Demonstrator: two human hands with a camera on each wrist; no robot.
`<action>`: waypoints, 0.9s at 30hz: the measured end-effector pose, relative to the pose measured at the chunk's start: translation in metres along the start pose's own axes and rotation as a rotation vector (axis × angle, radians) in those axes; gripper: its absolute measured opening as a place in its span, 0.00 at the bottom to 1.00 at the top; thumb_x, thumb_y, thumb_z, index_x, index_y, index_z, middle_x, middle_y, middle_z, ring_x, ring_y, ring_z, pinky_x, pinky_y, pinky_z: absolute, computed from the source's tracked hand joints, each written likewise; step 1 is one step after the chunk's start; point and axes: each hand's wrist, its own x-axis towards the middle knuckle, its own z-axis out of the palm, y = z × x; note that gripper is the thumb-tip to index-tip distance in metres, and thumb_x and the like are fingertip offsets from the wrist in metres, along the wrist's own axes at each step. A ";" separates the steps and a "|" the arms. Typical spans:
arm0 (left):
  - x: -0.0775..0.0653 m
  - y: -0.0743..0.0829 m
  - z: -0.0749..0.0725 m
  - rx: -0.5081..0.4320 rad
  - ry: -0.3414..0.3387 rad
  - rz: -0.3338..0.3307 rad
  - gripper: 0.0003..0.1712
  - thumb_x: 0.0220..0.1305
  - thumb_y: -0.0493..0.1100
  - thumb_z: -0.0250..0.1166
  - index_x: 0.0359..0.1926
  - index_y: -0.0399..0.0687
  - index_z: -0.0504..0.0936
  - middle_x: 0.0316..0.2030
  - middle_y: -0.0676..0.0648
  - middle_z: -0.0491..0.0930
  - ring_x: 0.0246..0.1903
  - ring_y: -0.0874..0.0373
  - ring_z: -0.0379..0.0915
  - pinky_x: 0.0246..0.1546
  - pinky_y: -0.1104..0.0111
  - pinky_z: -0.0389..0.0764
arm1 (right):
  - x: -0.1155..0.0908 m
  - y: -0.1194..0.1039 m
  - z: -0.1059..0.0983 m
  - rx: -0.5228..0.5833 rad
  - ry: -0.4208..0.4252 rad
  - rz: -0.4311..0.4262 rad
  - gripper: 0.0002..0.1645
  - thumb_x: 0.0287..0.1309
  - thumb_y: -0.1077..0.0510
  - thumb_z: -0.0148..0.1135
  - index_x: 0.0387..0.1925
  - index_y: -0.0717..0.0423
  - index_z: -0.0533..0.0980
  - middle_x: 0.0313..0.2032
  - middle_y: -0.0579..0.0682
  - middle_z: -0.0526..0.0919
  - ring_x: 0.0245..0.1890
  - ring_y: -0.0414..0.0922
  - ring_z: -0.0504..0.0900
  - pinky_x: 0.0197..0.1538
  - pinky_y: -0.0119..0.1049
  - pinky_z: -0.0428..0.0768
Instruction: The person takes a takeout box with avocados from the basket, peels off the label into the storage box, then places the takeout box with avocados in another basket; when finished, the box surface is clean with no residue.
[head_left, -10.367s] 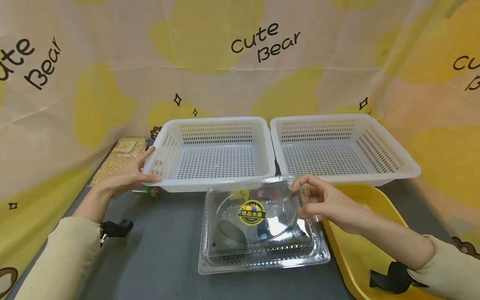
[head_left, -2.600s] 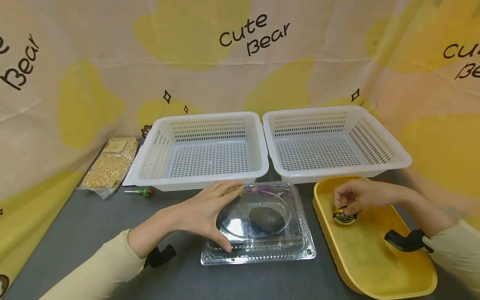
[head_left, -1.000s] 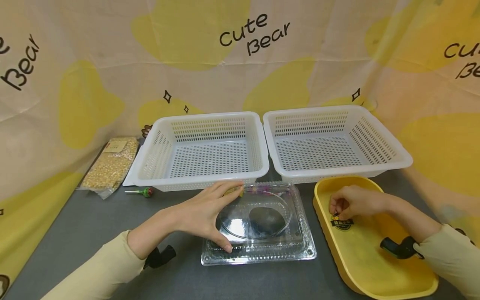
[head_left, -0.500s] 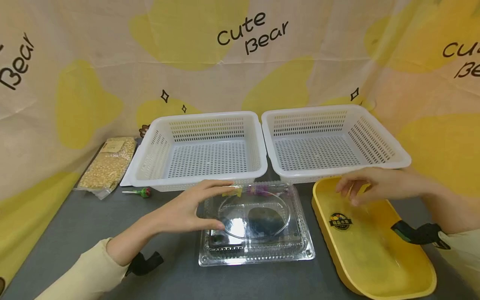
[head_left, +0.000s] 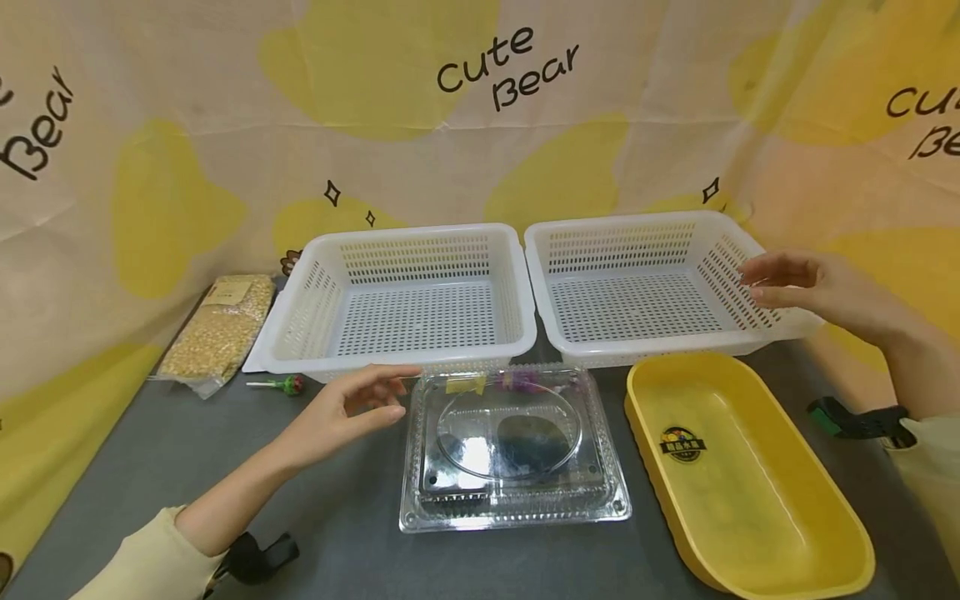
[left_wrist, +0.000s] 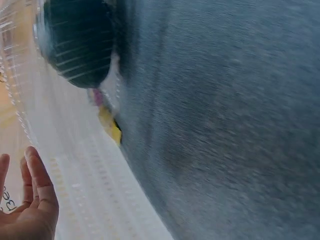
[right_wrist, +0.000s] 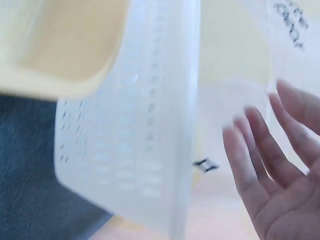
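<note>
My left hand [head_left: 345,417], fingers loosely bent and holding nothing, hovers at the left edge of a clear plastic clamshell box [head_left: 517,500]. A dark rounded shape [head_left: 534,443] shows through the box; the left wrist view has it as dark green [left_wrist: 77,45]. Over the right rim of the right white basket is my right hand [head_left: 817,292], with nothing in its relaxed fingers. Inside the yellow tray [head_left: 795,492], near its left wall, lies a round black fruit sticker [head_left: 682,445] with pale Chinese lettering.
Two white perforated baskets stand side by side at the back, the left one [head_left: 397,363] and the right one [head_left: 667,342]. A bag of yellow kernels [head_left: 217,329] and a green-and-red lollipop-like stick [head_left: 291,384] lie left. Yellow [head_left: 467,385] and purple [head_left: 517,382] bits show through the box's far edge.
The sticker, earlier on the box lid, went to the yellow tray in my right hand and was let go there. That hand then rose up and right. My left hand drew back leftward off the lid.
</note>
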 end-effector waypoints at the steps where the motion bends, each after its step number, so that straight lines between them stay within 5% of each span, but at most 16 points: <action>1: -0.001 -0.001 0.000 0.007 -0.003 -0.025 0.26 0.69 0.41 0.61 0.67 0.53 0.72 0.53 0.40 0.76 0.48 0.64 0.76 0.48 0.70 0.80 | 0.002 0.004 -0.002 0.002 0.034 0.015 0.23 0.68 0.53 0.59 0.62 0.52 0.71 0.47 0.21 0.76 0.45 0.21 0.74 0.41 0.17 0.71; 6: -0.004 -0.006 0.000 0.102 -0.054 -0.076 0.30 0.68 0.47 0.63 0.70 0.58 0.69 0.54 0.37 0.72 0.44 0.62 0.78 0.43 0.67 0.81 | 0.012 0.024 -0.006 0.005 0.186 0.103 0.27 0.66 0.46 0.61 0.65 0.43 0.70 0.44 0.14 0.70 0.46 0.21 0.68 0.48 0.24 0.66; 9: -0.001 -0.009 0.002 0.141 -0.086 -0.071 0.33 0.67 0.48 0.64 0.72 0.58 0.67 0.55 0.35 0.70 0.44 0.60 0.79 0.44 0.68 0.82 | 0.016 0.033 -0.007 0.018 0.208 0.157 0.33 0.65 0.43 0.60 0.69 0.40 0.66 0.51 0.18 0.68 0.61 0.39 0.70 0.64 0.45 0.71; 11: 0.000 -0.010 0.003 0.149 -0.104 -0.075 0.35 0.67 0.50 0.64 0.72 0.59 0.65 0.56 0.34 0.69 0.46 0.59 0.79 0.45 0.68 0.83 | 0.018 0.038 -0.008 0.031 0.186 0.190 0.36 0.66 0.41 0.59 0.72 0.39 0.63 0.58 0.22 0.66 0.70 0.55 0.63 0.68 0.65 0.64; 13: 0.002 -0.010 0.005 0.150 -0.119 -0.079 0.36 0.67 0.51 0.64 0.73 0.60 0.64 0.57 0.34 0.68 0.47 0.57 0.80 0.45 0.69 0.83 | 0.018 0.043 -0.009 0.050 0.160 0.205 0.37 0.67 0.41 0.58 0.74 0.39 0.60 0.60 0.24 0.65 0.71 0.66 0.57 0.68 0.71 0.59; 16: 0.003 -0.011 0.006 0.142 -0.133 -0.085 0.37 0.67 0.51 0.64 0.74 0.60 0.62 0.59 0.34 0.68 0.47 0.56 0.82 0.45 0.69 0.83 | 0.018 0.050 -0.010 0.029 0.138 0.220 0.38 0.66 0.40 0.58 0.74 0.39 0.60 0.58 0.23 0.65 0.65 0.51 0.69 0.63 0.48 0.76; 20: 0.004 -0.011 0.008 0.128 -0.139 -0.109 0.38 0.67 0.52 0.64 0.75 0.61 0.61 0.61 0.33 0.67 0.46 0.56 0.82 0.42 0.69 0.83 | 0.017 0.058 -0.011 -0.004 0.128 0.230 0.40 0.66 0.39 0.57 0.75 0.42 0.59 0.57 0.29 0.67 0.44 0.27 0.67 0.43 0.22 0.75; 23: 0.005 -0.012 0.009 0.121 -0.140 -0.125 0.39 0.66 0.52 0.65 0.75 0.62 0.60 0.61 0.32 0.67 0.45 0.56 0.80 0.40 0.70 0.83 | 0.016 0.064 -0.012 0.009 0.121 0.222 0.41 0.67 0.40 0.56 0.76 0.46 0.57 0.56 0.29 0.68 0.40 0.20 0.65 0.40 0.20 0.76; 27: 0.007 -0.012 0.013 0.111 -0.141 -0.133 0.42 0.64 0.53 0.67 0.75 0.62 0.59 0.61 0.33 0.66 0.42 0.58 0.80 0.38 0.68 0.83 | 0.014 0.070 -0.012 0.035 0.116 0.199 0.40 0.69 0.45 0.56 0.76 0.52 0.57 0.45 0.16 0.66 0.36 0.16 0.67 0.36 0.18 0.74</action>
